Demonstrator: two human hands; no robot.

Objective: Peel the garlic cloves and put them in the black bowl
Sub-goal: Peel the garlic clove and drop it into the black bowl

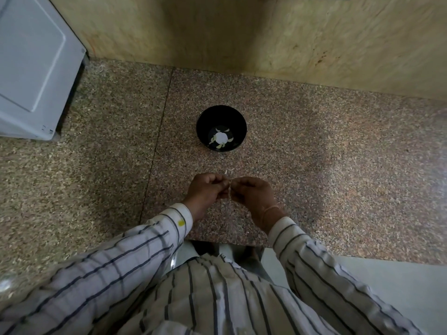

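Observation:
A black bowl (221, 117) stands on the speckled granite counter (314, 146), with several pale peeled garlic cloves (220, 139) at its bottom. Below the bowl, near the counter's front edge, my left hand (205, 192) and my right hand (251, 193) meet fingertip to fingertip. Both pinch a small garlic clove (229, 188) between them; a thin strip of pale skin shows where the fingers touch. Most of the clove is hidden by the fingers.
A white appliance (33, 68) stands at the back left of the counter. A beige stone wall (242, 32) rises behind the bowl. A few flecks of garlic skin (226, 172) lie just beyond my fingers. Pale floor (399, 286) shows at the lower right.

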